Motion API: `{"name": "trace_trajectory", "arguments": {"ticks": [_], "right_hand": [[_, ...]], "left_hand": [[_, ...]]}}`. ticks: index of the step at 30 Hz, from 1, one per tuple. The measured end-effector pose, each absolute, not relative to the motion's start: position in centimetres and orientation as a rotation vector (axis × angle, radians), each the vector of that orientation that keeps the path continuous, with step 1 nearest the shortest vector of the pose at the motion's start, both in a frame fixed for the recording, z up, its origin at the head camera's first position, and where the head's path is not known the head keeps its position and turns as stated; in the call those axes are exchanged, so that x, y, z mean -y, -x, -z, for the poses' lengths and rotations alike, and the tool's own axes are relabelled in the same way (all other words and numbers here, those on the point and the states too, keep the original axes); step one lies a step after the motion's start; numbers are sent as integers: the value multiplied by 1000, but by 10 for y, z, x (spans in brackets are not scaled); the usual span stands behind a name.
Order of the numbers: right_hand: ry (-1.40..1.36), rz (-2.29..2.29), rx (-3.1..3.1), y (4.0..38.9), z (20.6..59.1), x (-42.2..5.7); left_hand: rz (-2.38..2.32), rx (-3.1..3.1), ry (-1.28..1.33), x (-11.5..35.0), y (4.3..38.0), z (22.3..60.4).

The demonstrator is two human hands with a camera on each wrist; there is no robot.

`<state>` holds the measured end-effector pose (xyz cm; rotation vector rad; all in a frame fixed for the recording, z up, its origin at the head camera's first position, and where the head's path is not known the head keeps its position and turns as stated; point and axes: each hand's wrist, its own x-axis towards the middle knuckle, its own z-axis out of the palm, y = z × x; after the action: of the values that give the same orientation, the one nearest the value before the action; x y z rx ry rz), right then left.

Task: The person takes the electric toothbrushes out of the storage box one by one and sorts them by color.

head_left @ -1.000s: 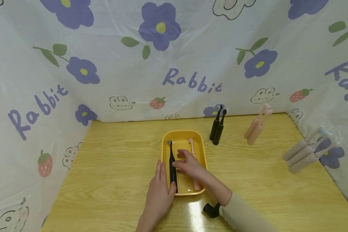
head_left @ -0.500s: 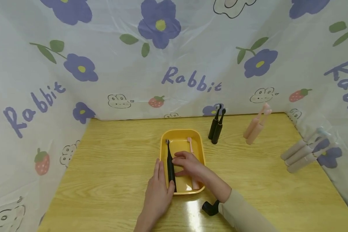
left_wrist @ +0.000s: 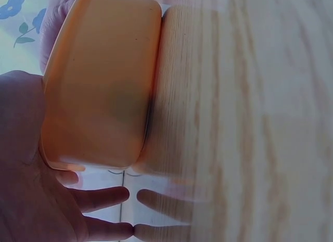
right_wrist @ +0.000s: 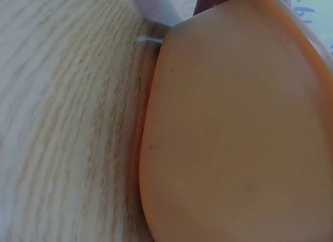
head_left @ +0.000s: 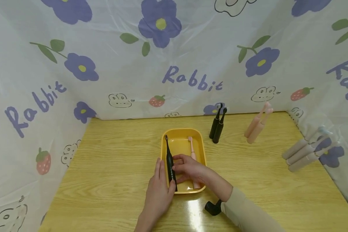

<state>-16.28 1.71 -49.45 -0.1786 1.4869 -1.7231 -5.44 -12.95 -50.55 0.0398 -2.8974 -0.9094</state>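
Observation:
A yellow tray [head_left: 188,191] stands on the wooden table in the head view. Along its left side lies a black electric toothbrush [head_left: 169,158], with a row of small light dots showing on its handle. My right hand [head_left: 191,169] reaches into the tray, its bent fingers at the right side of that handle. My left hand [head_left: 159,193] rests against the tray's left rim, thumb over the handle's lower end. In the left wrist view its fingers [left_wrist: 104,199] stretch out straight beside the tray's outer wall [left_wrist: 104,86]. A pink electric toothbrush [head_left: 192,148] lies on the tray's right, partly hidden by my right hand.
Two black electric toothbrushes [head_left: 217,127] stand upright at the back, with two pink ones [head_left: 256,127] to their right. Several whitish ones [head_left: 303,154] stand at far right. A black angled object [head_left: 213,208] shows near my right sleeve. Patterned cloth [head_left: 133,74] hangs behind.
The black toothbrush in the tray has rolled about its length, so its handle dots now show and its head faces another way. My right fingers have shifted slightly; my left hand stays put.

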Motion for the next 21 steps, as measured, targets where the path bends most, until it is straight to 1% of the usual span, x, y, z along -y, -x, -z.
{"name": "trace_trajectory", "arguments": {"ticks": [13,21], "right_hand": [[292,1684,-1575,164,493,-20],[436,1702,-1857,161,486,-22]], "left_hand": [[890,2874,-18,129,54,506],[889,2886,-24,129,55,506]]}}
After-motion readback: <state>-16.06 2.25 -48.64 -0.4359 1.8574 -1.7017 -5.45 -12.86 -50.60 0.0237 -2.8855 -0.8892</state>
